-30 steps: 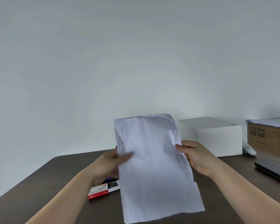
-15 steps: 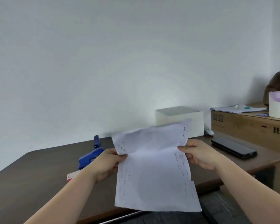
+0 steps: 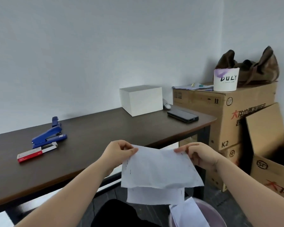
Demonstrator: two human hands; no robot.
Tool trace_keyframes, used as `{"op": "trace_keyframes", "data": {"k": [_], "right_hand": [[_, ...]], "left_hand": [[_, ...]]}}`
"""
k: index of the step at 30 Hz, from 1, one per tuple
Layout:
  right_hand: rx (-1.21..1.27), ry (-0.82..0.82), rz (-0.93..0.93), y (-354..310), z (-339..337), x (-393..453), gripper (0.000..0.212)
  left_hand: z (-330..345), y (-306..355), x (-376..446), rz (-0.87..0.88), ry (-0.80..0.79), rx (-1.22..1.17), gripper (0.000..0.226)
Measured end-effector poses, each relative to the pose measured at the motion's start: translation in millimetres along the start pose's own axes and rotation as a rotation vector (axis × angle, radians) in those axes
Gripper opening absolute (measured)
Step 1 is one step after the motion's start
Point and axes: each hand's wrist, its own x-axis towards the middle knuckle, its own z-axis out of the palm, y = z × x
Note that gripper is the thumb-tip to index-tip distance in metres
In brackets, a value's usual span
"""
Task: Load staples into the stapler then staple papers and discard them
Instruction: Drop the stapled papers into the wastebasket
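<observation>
One stapler, one staple box, one white box, one phone, one paper roll, one brown bag, one bin, two hands, at least three cardboard boxes.

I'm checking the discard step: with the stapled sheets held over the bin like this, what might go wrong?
1. The papers hang mostly short of the bin, which is at the frame's lower edge; dropped now, they may land on the floor.
2. Each hand, left and right, has only a fingertip grip on a top corner, so the folded sheets could slip unevenly.
3. Paper already fills the bin, so new sheets may slide off.
</observation>
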Motion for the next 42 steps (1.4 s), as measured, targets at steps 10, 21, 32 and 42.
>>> {"op": "trace_keyframes", "data": {"k": [10, 21, 32, 42], "right_hand": [[-0.231, 0.112, 0.118, 82, -31, 13, 0.022], [-0.764, -0.163, 0.197, 151, -51, 46, 0.017], [-0.535, 0.014, 0.457, 267, -82, 110, 0.039], [-0.833, 0.09, 0.56, 333, -81, 117, 0.076]], "left_hand": [[77, -30, 18, 0.194, -0.122, 0.367, 0.017], [218, -63, 57, 0.234, -0.478, 0.519, 0.004], [239, -104, 110, 0.199, -0.628, 0.631, 0.03], [238, -121, 125, 0.153, -0.675, 0.657, 0.022]]}}
